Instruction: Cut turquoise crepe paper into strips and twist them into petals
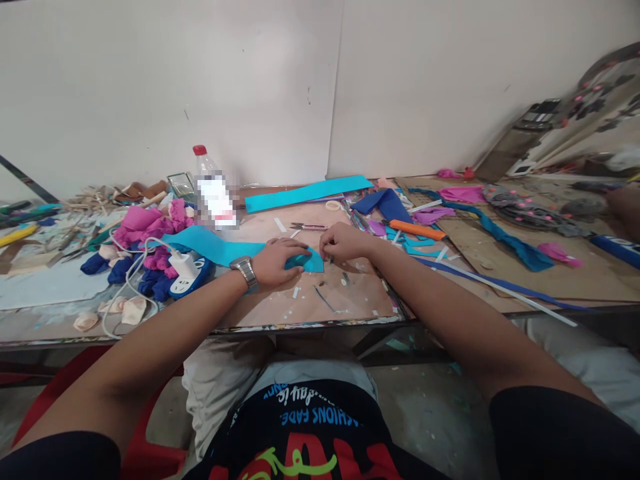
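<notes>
A turquoise strip [215, 247], paper or cloth, lies along the table, its right end curling up a little. My left hand [277, 262] rests flat over this strip with the fingers stretched out and somewhat apart. At the strip's right end, my right hand [343, 242] is closed, thumb and fingertips pressed together and touching or nearly touching its edge. What the pinch holds, if anything, is hidden. Just beyond my hands lie small thread snips [310, 227]. Further back is a second, straight turquoise strip [307, 194].
Pink and blue crumpled pieces [150, 230] and a white-and-blue power strip [187, 280] with a cable sit at left. A red-capped bottle [200, 157] stands behind. To the right are an orange cutter [417, 230], a tape roll [333, 206], cardboard [465, 257] and a white stick [520, 297].
</notes>
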`<state>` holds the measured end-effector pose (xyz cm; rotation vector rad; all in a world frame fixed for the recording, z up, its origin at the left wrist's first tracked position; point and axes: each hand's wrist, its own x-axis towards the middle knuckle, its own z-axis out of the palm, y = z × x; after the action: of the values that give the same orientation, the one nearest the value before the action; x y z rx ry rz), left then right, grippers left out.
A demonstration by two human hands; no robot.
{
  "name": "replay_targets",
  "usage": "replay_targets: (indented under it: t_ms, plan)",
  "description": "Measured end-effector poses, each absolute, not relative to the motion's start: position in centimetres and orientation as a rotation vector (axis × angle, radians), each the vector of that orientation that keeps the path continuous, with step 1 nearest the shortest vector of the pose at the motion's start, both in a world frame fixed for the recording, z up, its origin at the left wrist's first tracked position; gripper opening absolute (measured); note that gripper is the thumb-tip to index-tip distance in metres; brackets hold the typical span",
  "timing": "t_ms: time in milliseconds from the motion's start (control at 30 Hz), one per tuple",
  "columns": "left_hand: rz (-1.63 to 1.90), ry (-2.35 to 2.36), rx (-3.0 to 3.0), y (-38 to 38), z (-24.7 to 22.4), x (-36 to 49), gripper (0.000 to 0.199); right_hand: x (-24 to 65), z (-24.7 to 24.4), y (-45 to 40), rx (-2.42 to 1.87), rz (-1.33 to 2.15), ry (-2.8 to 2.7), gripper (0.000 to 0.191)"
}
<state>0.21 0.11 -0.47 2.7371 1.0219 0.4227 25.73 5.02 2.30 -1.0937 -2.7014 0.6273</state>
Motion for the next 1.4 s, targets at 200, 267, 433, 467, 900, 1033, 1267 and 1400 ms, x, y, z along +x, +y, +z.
replay_targets:
  t_ms: [200, 267, 433, 467, 900, 1033, 1267, 1400]
  plan:
    - [0.433, 1.001, 2.741, 0.4, -0.7, 0.1, 0.050, 26.4, 2.6, 5.4, -1.065, 0.545, -2.673, 0.028]
    - [0.438, 0.989, 2.742, 0.5, -0.7, 0.1, 0.050, 26.6, 2.6, 5.5, -1.023, 0.488, -2.666, 0.032]
    - [0.449, 0.981, 2.745, 0.5, -0.8, 0.1, 0.051, 26.8, 1.8, 5.8, -0.949, 0.550, -2.710, 0.035]
    - [0.450, 0.980, 2.746, 0.5, -0.8, 0.1, 0.051, 26.8, 1.6, 5.8, -0.948, 0.562, -2.709, 0.036]
    - [0.429, 1.025, 2.739, 0.4, -0.8, 0.1, 0.052, 26.7, 1.2, 6.0, -0.980, 0.673, -2.685, 0.033]
    - [0.435, 1.023, 2.736, 0.3, -0.8, 0.1, 0.052, 26.8, 1.1, 6.1, -0.997, 0.680, -2.671, 0.037]
    - [0.428, 1.072, 2.721, 0.2, -0.6, 0.3, 0.056, 26.7, 1.3, 5.9, -0.974, 0.732, -2.675, 0.042]
    - [0.459, 1.080, 2.717, 0.5, -0.8, 0.3, 0.047, 26.7, 1.3, 5.9, -0.966, 0.733, -2.672, 0.039]
